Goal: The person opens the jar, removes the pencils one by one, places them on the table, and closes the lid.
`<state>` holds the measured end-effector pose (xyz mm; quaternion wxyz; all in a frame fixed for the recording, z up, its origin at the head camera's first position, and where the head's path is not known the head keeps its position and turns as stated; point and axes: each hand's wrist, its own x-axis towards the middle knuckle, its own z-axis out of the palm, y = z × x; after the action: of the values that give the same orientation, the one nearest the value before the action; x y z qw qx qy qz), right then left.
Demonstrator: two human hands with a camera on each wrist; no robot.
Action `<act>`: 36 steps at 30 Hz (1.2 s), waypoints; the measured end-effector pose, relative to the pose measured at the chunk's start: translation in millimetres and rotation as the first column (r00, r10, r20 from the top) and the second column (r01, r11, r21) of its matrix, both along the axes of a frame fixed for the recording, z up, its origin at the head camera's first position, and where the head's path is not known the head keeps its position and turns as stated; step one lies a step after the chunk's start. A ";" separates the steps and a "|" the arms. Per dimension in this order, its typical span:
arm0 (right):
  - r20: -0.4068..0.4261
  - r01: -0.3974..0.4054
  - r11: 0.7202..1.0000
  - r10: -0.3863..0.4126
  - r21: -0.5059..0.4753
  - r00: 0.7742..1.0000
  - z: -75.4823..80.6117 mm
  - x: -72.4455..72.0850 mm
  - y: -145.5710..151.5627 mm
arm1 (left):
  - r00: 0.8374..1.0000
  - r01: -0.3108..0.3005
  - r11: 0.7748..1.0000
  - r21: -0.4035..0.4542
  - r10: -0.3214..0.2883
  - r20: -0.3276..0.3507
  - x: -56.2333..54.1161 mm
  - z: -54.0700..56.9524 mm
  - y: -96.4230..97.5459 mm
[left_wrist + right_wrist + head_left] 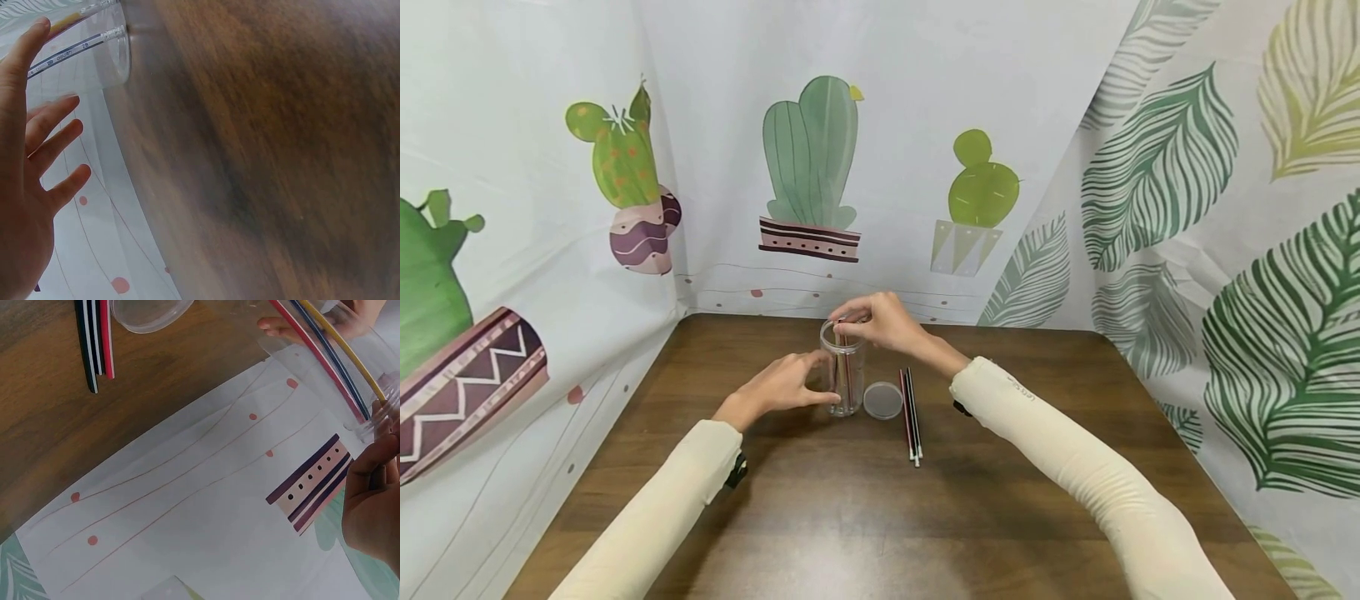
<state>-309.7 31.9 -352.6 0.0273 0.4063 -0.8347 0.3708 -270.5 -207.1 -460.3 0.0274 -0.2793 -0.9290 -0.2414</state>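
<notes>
A clear plastic jar (847,387) stands upright on the table with pencils (337,359) in red, dark blue and yellow inside. In the left wrist view, a printed pencil (75,51) shows through the wall, its metal-capped end near the jar's base. My left hand (786,383) holds the jar's side loosely, thumb on the near face and fingers towards the far side. Over the jar's mouth, my right hand (880,323) pinches the upper end of a pencil between thumb and fingers. Which pencil it grips is partly hidden by the fingers.
A round clear lid (883,401) lies just right of the jar. Beyond it, several red and black striped pencils (912,417) lie side by side. The brown wooden table (850,517) ends at a cactus-printed cloth (895,208) close behind the jar.
</notes>
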 end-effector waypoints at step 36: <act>-0.083 0.077 0.984 -0.091 -0.160 0.992 87.1 -16.5 17.5 | 1.000 -0.003 1.000 0.012 0.003 0.011 2.0 -1.0 0.0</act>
<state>-326.1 49.4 -265.5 0.1122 0.3835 -0.8173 0.4151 -268.5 -207.1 -461.3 0.0243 -0.2763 -0.9281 -0.2485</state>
